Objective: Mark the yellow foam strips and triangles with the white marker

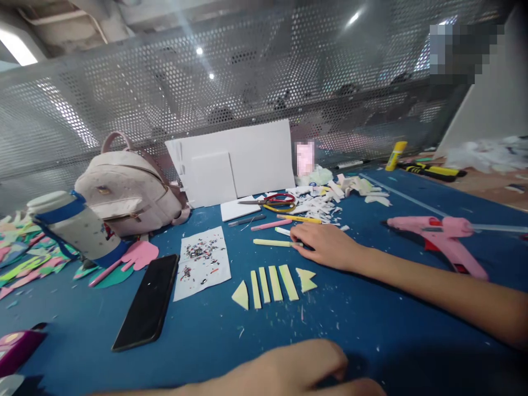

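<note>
While six pale yellow pieces [275, 284] are lying in a row on a blue table [330, 324], the person's right hand [320, 242] is resting just beyond them, its bent fingertips meeting the right end of a pale yellow stick [270, 242], perhaps a pen; from where I am standing, I cannot tell whether they are pinching it. The row is running from a pointed piece [241, 296] at left, through four separate strips [256, 290], to a notched piece [306, 280] at right. The left hand [297, 363] is showing blurred in the foreground, fingers loosely curled, holding nothing that I can see. A pink glue gun [449, 226] is lying beyond the right forearm [445, 298], and scissors [264, 203] are lying farther back, near white scraps [313, 206]. The step in hand seems to be handling the stick behind the laid-out row; lifting it would be calling for a light pinch, clear of the pieces.
</note>
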A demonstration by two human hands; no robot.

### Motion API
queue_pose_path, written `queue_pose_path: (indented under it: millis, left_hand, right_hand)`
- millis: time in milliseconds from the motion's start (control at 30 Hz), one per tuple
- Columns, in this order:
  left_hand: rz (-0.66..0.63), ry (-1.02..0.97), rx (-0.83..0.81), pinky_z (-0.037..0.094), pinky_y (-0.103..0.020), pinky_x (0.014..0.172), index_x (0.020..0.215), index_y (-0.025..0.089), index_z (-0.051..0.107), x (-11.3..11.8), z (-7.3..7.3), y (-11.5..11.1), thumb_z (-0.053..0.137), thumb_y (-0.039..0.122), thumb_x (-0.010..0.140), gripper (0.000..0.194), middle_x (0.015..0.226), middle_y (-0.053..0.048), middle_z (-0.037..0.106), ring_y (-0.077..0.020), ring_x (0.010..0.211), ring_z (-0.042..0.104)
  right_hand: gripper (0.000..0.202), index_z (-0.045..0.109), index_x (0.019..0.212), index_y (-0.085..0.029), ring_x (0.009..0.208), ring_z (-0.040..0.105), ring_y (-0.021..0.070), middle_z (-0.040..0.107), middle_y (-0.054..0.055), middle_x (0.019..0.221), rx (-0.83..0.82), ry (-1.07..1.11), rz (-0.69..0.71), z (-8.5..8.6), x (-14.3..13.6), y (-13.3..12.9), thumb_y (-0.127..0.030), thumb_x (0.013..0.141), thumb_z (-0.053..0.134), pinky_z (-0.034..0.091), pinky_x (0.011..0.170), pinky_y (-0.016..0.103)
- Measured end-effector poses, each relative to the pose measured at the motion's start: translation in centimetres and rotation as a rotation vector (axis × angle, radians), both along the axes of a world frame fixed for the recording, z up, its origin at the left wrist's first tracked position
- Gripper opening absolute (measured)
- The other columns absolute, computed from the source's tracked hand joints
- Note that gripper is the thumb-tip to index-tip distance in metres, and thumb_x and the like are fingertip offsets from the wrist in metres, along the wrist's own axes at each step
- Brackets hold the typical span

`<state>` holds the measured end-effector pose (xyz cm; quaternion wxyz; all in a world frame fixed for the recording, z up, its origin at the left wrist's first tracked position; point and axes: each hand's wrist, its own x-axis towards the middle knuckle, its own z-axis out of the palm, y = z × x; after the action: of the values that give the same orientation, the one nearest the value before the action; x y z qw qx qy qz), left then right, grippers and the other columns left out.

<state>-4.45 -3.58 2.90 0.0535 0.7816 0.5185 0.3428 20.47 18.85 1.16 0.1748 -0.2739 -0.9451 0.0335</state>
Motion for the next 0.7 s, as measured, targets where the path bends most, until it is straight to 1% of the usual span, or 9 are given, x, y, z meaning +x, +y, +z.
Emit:
queue_pose_path:
  millis: [67,133,233,300,400,500,567,633,700]
  left_hand:
    - [-0.004,-0.004,0.001,0.054,-0.049,0.098,0.142,0.027,0.048,0.4,0.7,1.6,0.072,0.056,0.083,0.071,0.125,-0.013,0.064,-0.0337,0.117,0.062]
    - [-0.018,-0.012,-0.003,0.053,-0.050,0.101,0.145,0.027,0.044,0.8,0.9,2.8,0.072,0.049,0.085,0.070,0.129,-0.013,0.062,-0.0347,0.121,0.060]
    - [-0.062,-0.042,-0.015,0.053,-0.048,0.102,0.145,0.028,0.040,0.9,0.1,4.0,0.066,0.039,0.089,0.062,0.133,-0.013,0.059,-0.0321,0.123,0.060]
    - [-0.068,-0.055,-0.035,0.052,-0.048,0.105,0.146,0.029,0.035,0.5,-0.8,4.4,0.062,0.034,0.092,0.061,0.137,-0.012,0.056,-0.0302,0.127,0.058]
    - [-0.027,0.009,-0.085,0.051,-0.052,0.105,0.153,0.030,0.025,-0.9,-2.1,4.8,0.071,0.043,0.087,0.081,0.144,-0.013,0.052,-0.0338,0.131,0.054]
    - [0.044,0.110,-0.147,0.051,-0.053,0.102,0.158,0.030,0.017,-2.4,-3.1,4.9,0.085,0.055,0.074,0.111,0.141,-0.014,0.055,-0.0377,0.126,0.057]
    - [0.072,0.164,-0.158,0.052,-0.051,0.098,0.159,0.031,0.014,-3.2,-3.6,4.8,0.083,0.062,0.074,0.114,0.135,-0.013,0.060,-0.0368,0.120,0.060]
    - [0.081,0.185,-0.159,0.051,-0.050,0.096,0.159,0.032,0.014,-3.7,-4.0,4.8,0.074,0.068,0.080,0.106,0.130,-0.011,0.063,-0.0354,0.115,0.062]
    - [0.110,0.174,-0.192,0.047,-0.050,0.098,0.159,0.032,0.015,-3.9,-4.4,4.7,0.070,0.066,0.085,0.099,0.129,-0.010,0.063,-0.0349,0.115,0.060]
  right_hand:
    - [0.010,0.059,0.091,-0.019,0.082,0.065,0.0257,0.069,0.009,0.091,-0.027,0.017,-0.024,0.2,-0.1,-0.3,-0.024,0.095,0.051,0.043,0.065,0.032]
    - [0.010,0.059,0.098,-0.018,0.087,0.065,0.0268,0.069,0.010,0.096,-0.063,0.053,-0.050,0.5,-0.2,-0.8,-0.025,0.095,0.051,0.046,0.071,0.035]
    - [0.024,0.057,0.116,-0.019,0.104,0.064,0.0276,0.067,0.012,0.113,-0.156,0.116,-0.041,0.8,0.0,-2.3,-0.034,0.098,0.053,0.051,0.086,0.037]
    - [0.044,0.049,0.134,-0.022,0.115,0.063,0.0266,0.062,0.013,0.130,-0.236,0.133,-0.004,0.8,0.3,-3.6,-0.046,0.098,0.056,0.053,0.091,0.035]
    - [0.081,0.039,0.147,-0.023,0.128,0.056,0.0329,0.051,0.017,0.145,-0.384,0.106,0.055,0.1,0.9,-5.4,-0.059,0.083,0.073,0.051,0.102,0.042]
    - [0.094,0.037,0.150,-0.024,0.138,0.044,0.0382,0.046,0.018,0.150,-0.501,0.064,0.107,-0.8,1.0,-6.1,-0.065,0.076,0.078,0.041,0.112,0.052]
    - [0.094,0.038,0.151,-0.024,0.140,0.041,0.0384,0.047,0.017,0.149,-0.499,0.076,0.132,-1.2,0.8,-6.2,-0.065,0.077,0.078,0.036,0.117,0.053]
    - [0.091,0.039,0.150,-0.023,0.139,0.041,0.0373,0.049,0.017,0.148,-0.479,0.104,0.146,-1.3,0.5,-6.0,-0.059,0.078,0.079,0.034,0.118,0.052]
    - [0.088,0.041,0.149,-0.021,0.136,0.044,0.0359,0.052,0.016,0.145,-0.475,0.118,0.149,-1.2,0.1,-5.8,-0.049,0.077,0.082,0.036,0.116,0.050]
